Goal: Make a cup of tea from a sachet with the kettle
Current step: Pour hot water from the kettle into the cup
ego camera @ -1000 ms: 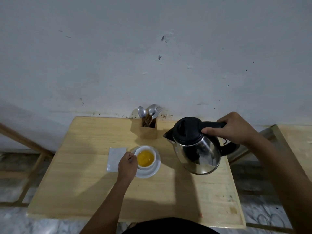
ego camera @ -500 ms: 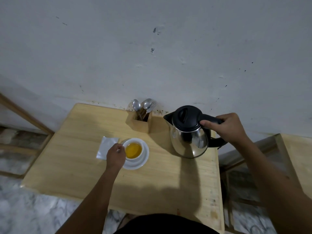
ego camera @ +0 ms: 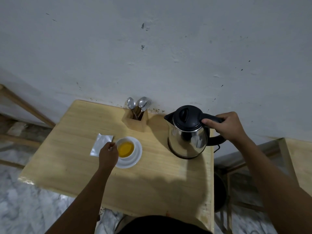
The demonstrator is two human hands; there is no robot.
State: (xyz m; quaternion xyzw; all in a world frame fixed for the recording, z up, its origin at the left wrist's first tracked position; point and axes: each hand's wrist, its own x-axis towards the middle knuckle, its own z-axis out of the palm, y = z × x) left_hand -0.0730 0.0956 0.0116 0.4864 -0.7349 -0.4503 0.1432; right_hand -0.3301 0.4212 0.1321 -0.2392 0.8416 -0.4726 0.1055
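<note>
Both forearms come in bare from the bottom edge — no sleeves, no watch, no bands at either wrist. The left hand point(ego camera: 108, 153) and the right hand point(ego camera: 227, 126) wear no gloves and no rings that show. Low centre sits a dark, black-looking garment point(ego camera: 162, 224) — plain, no print visible.

No legible writing shows, seemingly, even on the sachet point(ego camera: 101, 144).

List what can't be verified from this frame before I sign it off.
- Cup handle: head view, covered by the left hand.
- Kettle water level: steel body is opaque, lid shut.
- Sachet print and whether it is torn: too small, one corner under the hand.
- Cutlery handles: hidden inside the wooden holder.
</note>
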